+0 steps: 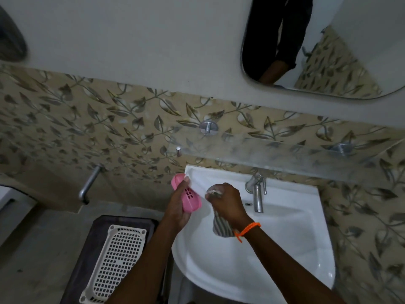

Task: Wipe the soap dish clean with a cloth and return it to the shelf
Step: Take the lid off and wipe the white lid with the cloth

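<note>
Gripping is seen on both hands: pink plastic slotted soap dish (pixel 188 196) is held in left hand (pixel 178 208) at white ceramic sink (pixel 285 233) rim; grey striped cloth (pixel 221 224) is clenched in right hand (pixel 228 202). Glass shelf (pixel 285 156) is overhead.

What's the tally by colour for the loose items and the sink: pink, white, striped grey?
Pink: 1, the soap dish in the left hand
White: 2, the sink and the basket
Striped grey: 1, the cloth in the right hand
Total: 4
</note>
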